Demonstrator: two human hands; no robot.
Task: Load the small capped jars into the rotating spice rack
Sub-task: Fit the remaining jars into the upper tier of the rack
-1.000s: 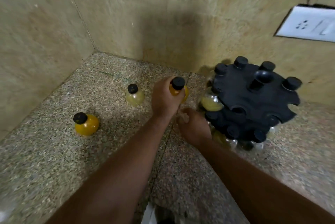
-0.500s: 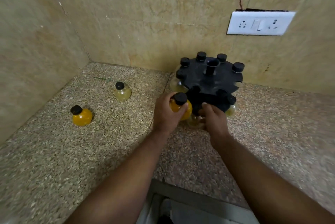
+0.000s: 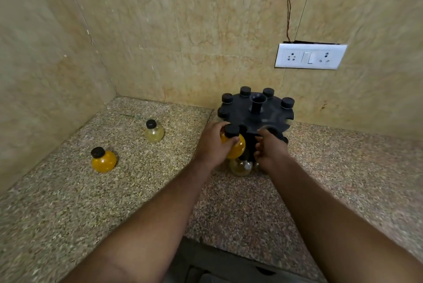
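Observation:
A black rotating spice rack (image 3: 256, 115) stands against the back wall, with several black-capped jars seated in its top slots. My left hand (image 3: 211, 144) grips a round orange jar with a black cap (image 3: 235, 147) right at the rack's front edge. My right hand (image 3: 270, 150) rests against the front of the rack, fingers curled on its rim. A clear jar (image 3: 240, 166) sits in the rack's lower tier below my hands. Two loose jars stand on the counter to the left: an orange jar (image 3: 103, 160) and a pale yellow jar (image 3: 153, 132).
The speckled granite counter (image 3: 96, 202) meets tiled walls at the left and back, forming a corner. A white switch-and-socket plate (image 3: 310, 56) hangs on the back wall above the rack, with a thin wire (image 3: 289, 3) rising from it. The counter's front edge runs near the bottom.
My left hand has carried the orange jar rightward from the counter to the rack's front. My right hand stayed at the rack's front. The camera pulled back and tilted up.

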